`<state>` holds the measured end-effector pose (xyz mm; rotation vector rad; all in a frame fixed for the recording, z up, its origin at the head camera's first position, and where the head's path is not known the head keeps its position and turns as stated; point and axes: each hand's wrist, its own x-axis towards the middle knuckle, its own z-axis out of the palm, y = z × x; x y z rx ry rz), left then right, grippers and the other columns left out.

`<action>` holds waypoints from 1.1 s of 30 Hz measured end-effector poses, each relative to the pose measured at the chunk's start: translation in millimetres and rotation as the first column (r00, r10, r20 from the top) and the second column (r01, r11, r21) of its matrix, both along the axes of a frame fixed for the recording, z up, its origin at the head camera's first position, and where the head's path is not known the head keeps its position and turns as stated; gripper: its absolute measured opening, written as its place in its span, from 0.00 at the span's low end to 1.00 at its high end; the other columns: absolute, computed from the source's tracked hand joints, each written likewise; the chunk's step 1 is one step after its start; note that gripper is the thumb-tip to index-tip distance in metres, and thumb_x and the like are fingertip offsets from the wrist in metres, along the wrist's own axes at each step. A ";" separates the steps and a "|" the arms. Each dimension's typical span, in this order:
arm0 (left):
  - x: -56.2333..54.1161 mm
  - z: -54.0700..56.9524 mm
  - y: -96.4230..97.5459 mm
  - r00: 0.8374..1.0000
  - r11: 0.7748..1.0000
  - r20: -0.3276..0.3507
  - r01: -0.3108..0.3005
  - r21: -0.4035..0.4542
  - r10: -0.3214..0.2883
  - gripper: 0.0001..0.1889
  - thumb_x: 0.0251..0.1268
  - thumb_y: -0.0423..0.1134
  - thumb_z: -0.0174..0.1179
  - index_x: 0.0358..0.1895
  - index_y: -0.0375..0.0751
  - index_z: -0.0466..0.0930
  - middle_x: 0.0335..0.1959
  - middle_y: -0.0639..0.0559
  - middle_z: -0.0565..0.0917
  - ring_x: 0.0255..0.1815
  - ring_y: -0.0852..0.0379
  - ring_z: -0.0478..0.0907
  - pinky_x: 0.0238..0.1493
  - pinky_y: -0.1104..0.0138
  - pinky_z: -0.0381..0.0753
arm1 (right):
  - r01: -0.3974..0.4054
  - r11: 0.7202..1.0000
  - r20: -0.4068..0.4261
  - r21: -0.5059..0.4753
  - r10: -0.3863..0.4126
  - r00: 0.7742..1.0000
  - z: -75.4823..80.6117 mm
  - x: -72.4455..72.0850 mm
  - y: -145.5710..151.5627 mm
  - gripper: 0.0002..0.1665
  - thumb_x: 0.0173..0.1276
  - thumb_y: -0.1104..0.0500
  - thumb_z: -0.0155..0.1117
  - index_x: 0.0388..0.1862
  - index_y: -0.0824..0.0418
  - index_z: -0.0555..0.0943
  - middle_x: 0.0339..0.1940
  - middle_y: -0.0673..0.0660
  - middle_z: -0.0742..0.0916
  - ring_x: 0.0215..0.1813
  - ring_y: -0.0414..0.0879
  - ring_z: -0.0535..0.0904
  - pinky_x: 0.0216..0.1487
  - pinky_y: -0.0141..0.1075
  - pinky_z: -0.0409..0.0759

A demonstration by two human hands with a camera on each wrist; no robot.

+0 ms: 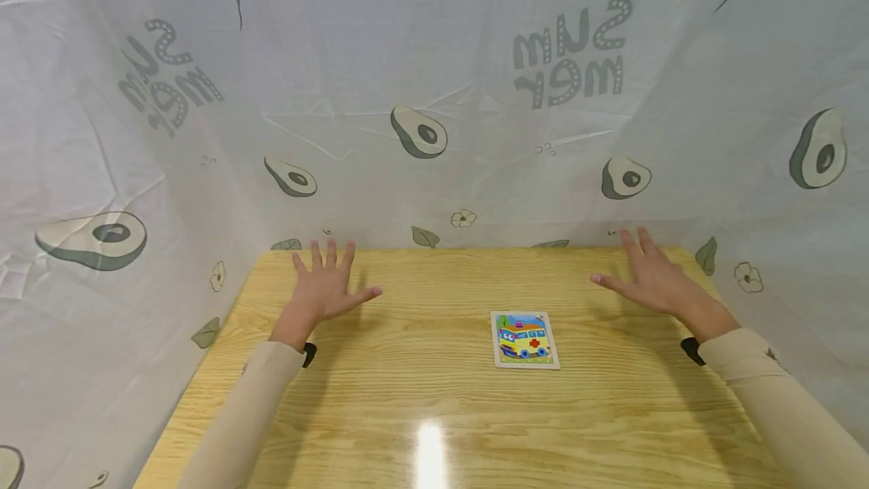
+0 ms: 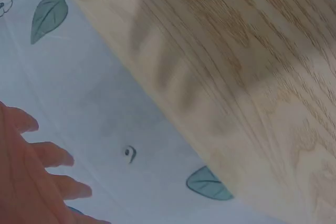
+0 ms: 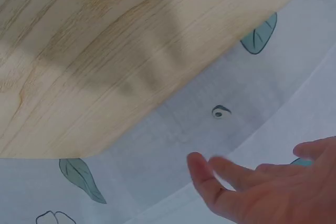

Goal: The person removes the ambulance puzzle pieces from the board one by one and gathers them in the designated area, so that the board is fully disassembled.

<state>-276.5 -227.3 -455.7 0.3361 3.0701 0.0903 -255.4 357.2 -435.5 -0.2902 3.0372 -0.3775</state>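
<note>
A small square picture puzzle or card [image 1: 525, 340] with a yellow cartoon ambulance lies flat on the wooden table, right of the middle. To its left, my left hand [image 1: 322, 291] hovers over the table's far left part with its fingers spread. My right hand [image 1: 653, 278] is held over the far right part, fingers extended and thumb pointing inward. Both hands hold nothing and are apart from the card. In the left wrist view, fingers [image 2: 55, 163] show at the lower left; the right wrist view has the right hand [image 3: 278, 192] at the lower right.
The wooden table [image 1: 380, 398] has its far edge against a pale curtain [image 1: 360, 44] printed with avocados and leaves. That cloth also hangs along the left and right sides. Dark bands [image 1: 309, 355] sit at both wrists. A bright reflection falls on the near tabletop.
</note>
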 end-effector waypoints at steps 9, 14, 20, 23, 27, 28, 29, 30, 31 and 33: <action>1.7 0.0 19.0 0.999 0.989 -0.003 0.043 0.144 -0.043 0.47 0.80 0.64 0.52 0.86 0.35 0.46 0.74 0.25 0.71 0.67 0.28 0.78 0.55 0.39 0.83 | -0.119 0.992 -0.058 -0.034 0.117 0.991 -1.2 13.7 -12.5 0.55 0.80 0.41 0.60 0.84 0.75 0.48 0.70 0.85 0.65 0.37 0.56 0.86 0.37 0.50 0.85; 5.3 -0.3 34.7 0.999 0.970 0.023 0.041 0.241 -0.048 0.37 0.81 0.58 0.54 0.78 0.33 0.64 0.61 0.32 0.84 0.58 0.36 0.85 0.51 0.44 0.86 | -0.183 0.983 -0.097 0.008 0.183 0.978 -1.1 22.9 -26.0 0.45 0.80 0.46 0.63 0.79 0.74 0.61 0.70 0.79 0.75 0.46 0.59 0.88 0.46 0.55 0.86; 6.2 -6.7 56.6 0.993 0.914 0.079 0.046 0.402 -0.085 0.30 0.81 0.56 0.55 0.69 0.34 0.71 0.20 0.53 0.78 0.20 0.58 0.73 0.24 0.64 0.71 | -0.218 0.976 -0.088 0.017 0.218 0.972 -3.8 35.1 -36.1 0.37 0.78 0.48 0.66 0.73 0.72 0.71 0.57 0.71 0.86 0.42 0.53 0.89 0.40 0.48 0.86; 7.5 -7.7 66.1 0.992 0.895 0.072 0.064 0.441 -0.107 0.22 0.81 0.54 0.57 0.58 0.37 0.76 0.19 0.55 0.72 0.18 0.60 0.66 0.23 0.66 0.66 | -0.231 0.973 -0.091 0.016 0.231 0.969 -5.5 37.5 -40.9 0.35 0.77 0.50 0.66 0.72 0.73 0.72 0.56 0.70 0.87 0.46 0.56 0.89 0.44 0.51 0.87; 11.3 -7.0 78.7 0.987 0.880 0.065 0.100 0.465 -0.146 0.15 0.80 0.52 0.58 0.46 0.42 0.79 0.21 0.53 0.75 0.19 0.59 0.67 0.25 0.66 0.68 | -0.249 0.968 -0.108 0.018 0.249 0.962 -8.2 40.6 -48.3 0.32 0.78 0.51 0.66 0.69 0.73 0.75 0.60 0.71 0.87 0.55 0.63 0.88 0.54 0.57 0.86; 12.4 -7.0 82.1 0.984 0.876 0.071 0.110 0.469 -0.161 0.14 0.80 0.51 0.58 0.44 0.43 0.79 0.21 0.53 0.75 0.19 0.58 0.67 0.25 0.65 0.68 | -0.253 0.967 -0.111 0.014 0.253 0.961 -9.2 42.4 -50.3 0.31 0.78 0.51 0.66 0.69 0.72 0.76 0.61 0.72 0.87 0.57 0.65 0.87 0.57 0.59 0.85; 13.3 -7.1 85.9 0.982 0.875 0.074 0.121 0.468 -0.175 0.14 0.80 0.51 0.58 0.43 0.44 0.80 0.22 0.53 0.76 0.20 0.58 0.67 0.26 0.65 0.69 | -0.256 0.967 -0.112 0.008 0.256 0.960 -10.5 44.6 -52.5 0.31 0.78 0.51 0.66 0.68 0.72 0.77 0.62 0.72 0.86 0.59 0.67 0.86 0.58 0.60 0.84; 14.2 -7.9 89.4 0.979 0.875 0.078 0.132 0.465 -0.189 0.13 0.80 0.51 0.58 0.42 0.45 0.80 0.22 0.53 0.76 0.20 0.59 0.68 0.26 0.66 0.69 | -0.260 0.966 -0.113 0.001 0.258 0.959 -11.9 47.2 -54.7 0.31 0.78 0.52 0.66 0.68 0.72 0.77 0.62 0.73 0.86 0.61 0.68 0.85 0.60 0.61 0.83; 14.7 -8.1 92.9 0.977 0.873 0.080 0.141 0.467 -0.200 0.13 0.80 0.51 0.58 0.41 0.45 0.80 0.22 0.53 0.77 0.20 0.59 0.68 0.27 0.66 0.69 | -0.264 0.965 -0.115 -0.006 0.261 0.958 -12.9 49.4 -57.2 0.31 0.78 0.52 0.66 0.69 0.73 0.77 0.63 0.73 0.86 0.62 0.69 0.84 0.61 0.62 0.82; 15.5 -9.1 99.5 0.972 0.868 0.086 0.153 0.472 -0.219 0.13 0.81 0.51 0.58 0.39 0.46 0.81 0.22 0.53 0.77 0.20 0.59 0.68 0.27 0.66 0.70 | -0.278 0.961 -0.127 -0.013 0.274 0.953 -15.5 53.7 -62.9 0.31 0.78 0.52 0.66 0.69 0.72 0.76 0.61 0.73 0.86 0.61 0.69 0.84 0.60 0.61 0.83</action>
